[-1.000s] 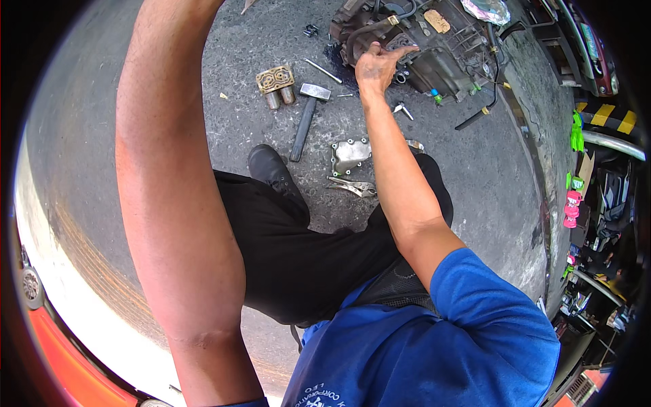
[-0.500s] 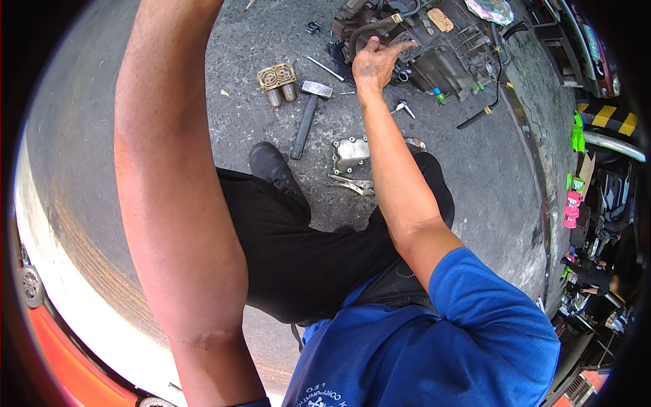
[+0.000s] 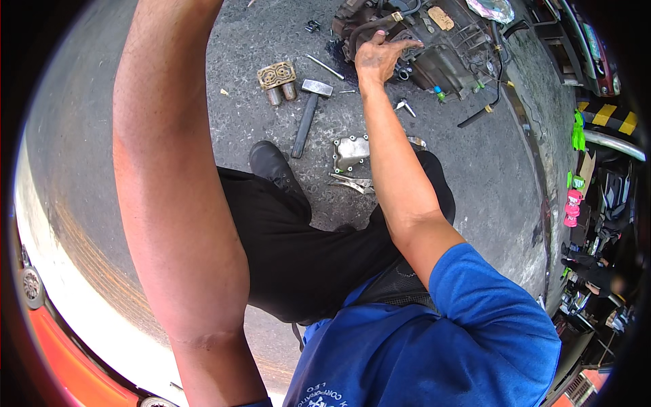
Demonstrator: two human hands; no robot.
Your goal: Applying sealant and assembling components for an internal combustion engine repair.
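My right hand point(image 3: 377, 61) rests against the near left side of a large, grimy metal housing point(image 3: 444, 64), which looks like a vehicle gearbox. Its thumb and one finger are stretched apart over the dark metal; the other fingers are mostly hidden. I see no tool in that hand. A dark hose point(image 3: 373, 27) curves across the housing just beyond the thumb. My left arm point(image 3: 178, 203) reaches up past the top edge of the view, so the left hand is out of sight.
On the concrete lie a hammer point(image 3: 308, 115), a metal block with two cylinders point(image 3: 277, 76), a thin rod point(image 3: 324, 66), a small metal piece point(image 3: 405, 106), a metal cover point(image 3: 350, 152) and locking pliers point(image 3: 351, 183). Cluttered gear lines the right; a person point(image 3: 600, 277) is there.
My right hand has shifted slightly on the housing, with the thumb and stretched finger a little farther right. The left arm has barely moved.
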